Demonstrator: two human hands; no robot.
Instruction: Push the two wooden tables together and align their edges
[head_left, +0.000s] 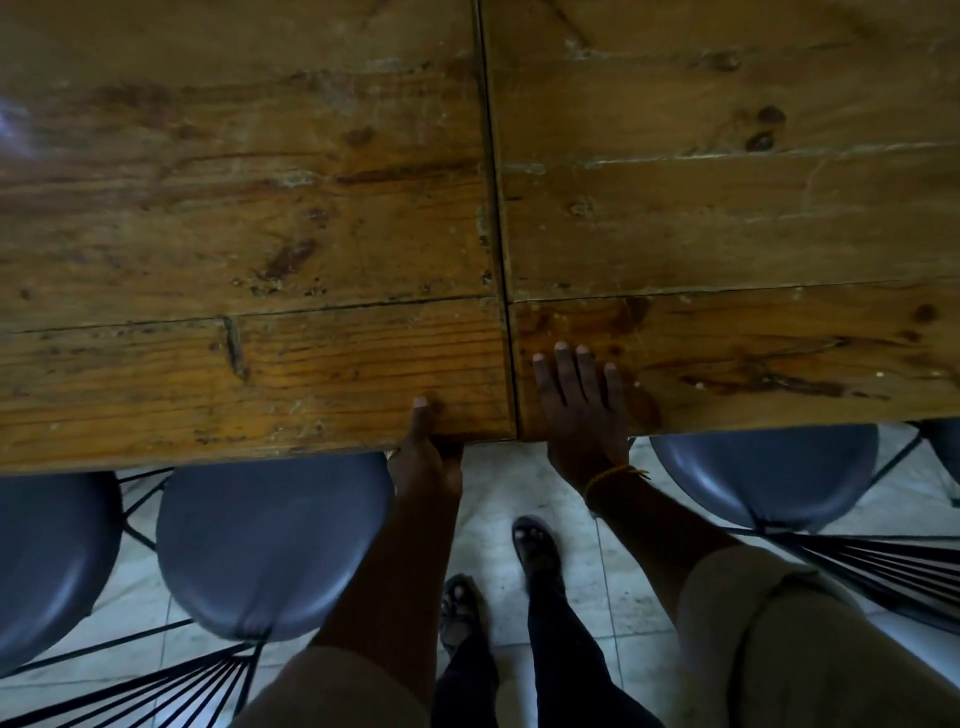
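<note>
Head view, only one available: the left table (234, 208) and right table (727, 182) were already butted, with just a thin dark seam (496, 208) running away from the camera between them. So the push-together part looked done. Near edges weren't flush: the left table's front edge sat slightly closer to the person than the right's at the corner, a small step, though wide-angle distortion may have exaggerated it. Left hand (423, 447) was clamped on the left table's front edge right by the seam, thumb on top, fingers curled under and out of sight. Right hand (582, 405) lay flat, fingers spread, palm down on the right table just beside the seam, holding nothing. Grey chair seats (270, 540) were tucked under both tables, clear of the hands. My read: what remained was a small nudge to square the front edges; the far ends were out of frame, so alignment there was unknown.
</note>
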